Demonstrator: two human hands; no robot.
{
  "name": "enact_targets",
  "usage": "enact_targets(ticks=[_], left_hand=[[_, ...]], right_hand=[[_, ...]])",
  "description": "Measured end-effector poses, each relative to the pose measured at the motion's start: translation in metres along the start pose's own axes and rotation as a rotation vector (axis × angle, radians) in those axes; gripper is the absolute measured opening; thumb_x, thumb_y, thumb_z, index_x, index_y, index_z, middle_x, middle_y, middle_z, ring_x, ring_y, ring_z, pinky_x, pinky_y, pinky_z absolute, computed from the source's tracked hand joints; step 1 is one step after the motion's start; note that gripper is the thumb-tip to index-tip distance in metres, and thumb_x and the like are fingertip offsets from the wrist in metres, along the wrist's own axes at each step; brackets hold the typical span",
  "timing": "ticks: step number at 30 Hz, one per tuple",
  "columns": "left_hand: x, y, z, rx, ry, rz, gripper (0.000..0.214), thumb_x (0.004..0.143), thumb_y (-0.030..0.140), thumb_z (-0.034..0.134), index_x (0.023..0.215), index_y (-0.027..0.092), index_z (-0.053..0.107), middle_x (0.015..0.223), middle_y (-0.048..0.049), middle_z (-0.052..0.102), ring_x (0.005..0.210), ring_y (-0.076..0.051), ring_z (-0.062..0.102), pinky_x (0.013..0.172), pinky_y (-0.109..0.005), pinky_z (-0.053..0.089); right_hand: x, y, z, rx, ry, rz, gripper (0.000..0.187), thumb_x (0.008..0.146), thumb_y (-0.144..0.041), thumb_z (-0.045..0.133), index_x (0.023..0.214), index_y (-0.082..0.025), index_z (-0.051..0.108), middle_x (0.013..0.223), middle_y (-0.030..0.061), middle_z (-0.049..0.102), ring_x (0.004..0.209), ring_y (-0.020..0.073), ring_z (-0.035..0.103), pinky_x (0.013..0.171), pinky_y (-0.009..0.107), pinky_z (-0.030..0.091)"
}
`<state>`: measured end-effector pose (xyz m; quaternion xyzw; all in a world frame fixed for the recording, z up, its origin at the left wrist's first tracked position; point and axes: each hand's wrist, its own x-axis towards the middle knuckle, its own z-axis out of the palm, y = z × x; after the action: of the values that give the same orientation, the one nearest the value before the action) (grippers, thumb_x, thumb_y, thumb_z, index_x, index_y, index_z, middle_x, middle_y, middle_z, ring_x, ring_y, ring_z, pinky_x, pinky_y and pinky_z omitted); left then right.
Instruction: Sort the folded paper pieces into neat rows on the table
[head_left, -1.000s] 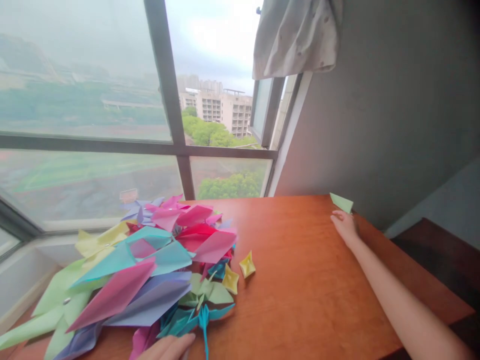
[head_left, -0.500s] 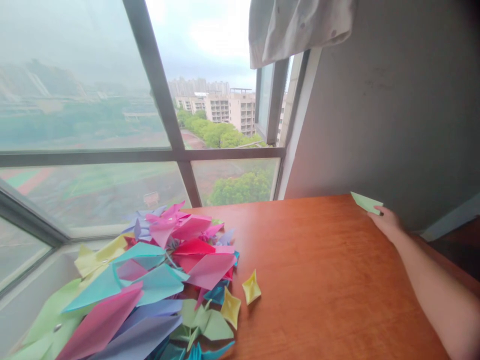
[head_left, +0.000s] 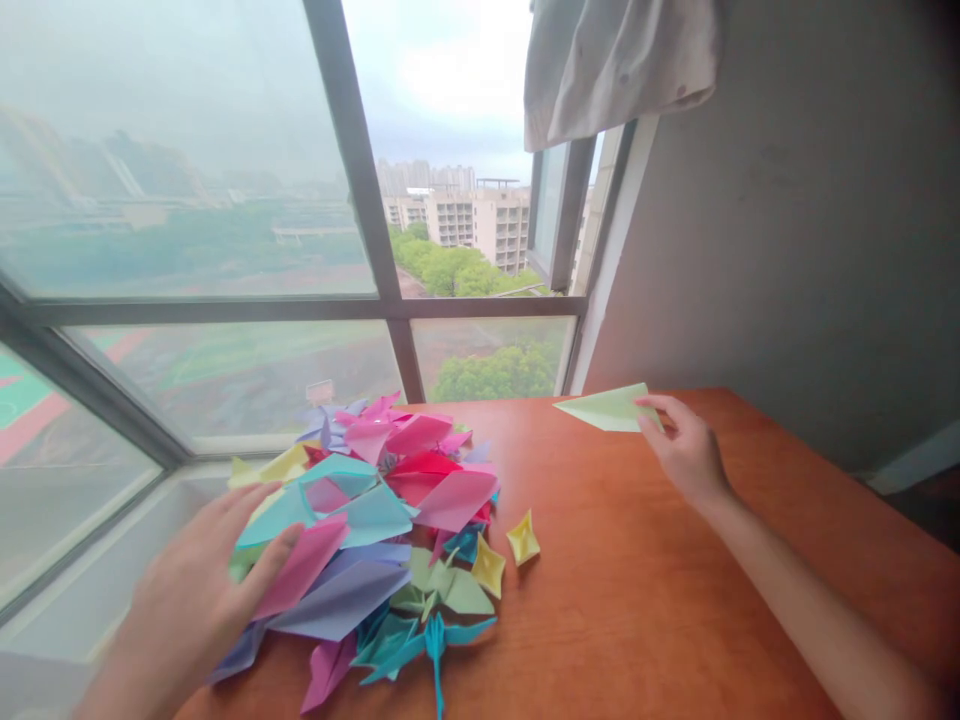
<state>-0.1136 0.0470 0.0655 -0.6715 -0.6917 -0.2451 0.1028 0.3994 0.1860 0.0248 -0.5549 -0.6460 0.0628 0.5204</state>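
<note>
One pointed green paper [head_left: 604, 410] in the right hand [head_left: 690, 452]; left hand [head_left: 196, 572] unclenched over angular papers [head_left: 459, 498].

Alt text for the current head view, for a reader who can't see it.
A person's right hand holds a pale green folded paper over a brown table, while the open left hand is on or above a pile of colourful folded papers. Two small yellow paper pieces lie by the pile's right side, with a window behind.

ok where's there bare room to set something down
Bare tabletop lies between the small yellow paper pieces and the right forearm, and beyond that forearm toward its right edge. Crowded: the left side, with the folded-paper pile and left hand.
</note>
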Motion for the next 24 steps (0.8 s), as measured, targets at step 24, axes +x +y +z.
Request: enact_targets(ticks=[24], left_hand=[[-0.033,0.103,0.045,-0.094,-0.310,0.131,0.033,0.088,0.038,0.054,0.114,0.020,0.065,0.125,-0.0132,0.065,0.114,-0.030,0.061,0.094,-0.044,0.047]], right_hand=[[-0.050,-0.218,0.108,-0.062,-0.519,-0.672,0.033,0.085,-0.001,0.045,0.109,-0.017,0.061,0.109,0.0108,0.065,0.108,0.0209,0.059,0.092,0.035,0.051]])
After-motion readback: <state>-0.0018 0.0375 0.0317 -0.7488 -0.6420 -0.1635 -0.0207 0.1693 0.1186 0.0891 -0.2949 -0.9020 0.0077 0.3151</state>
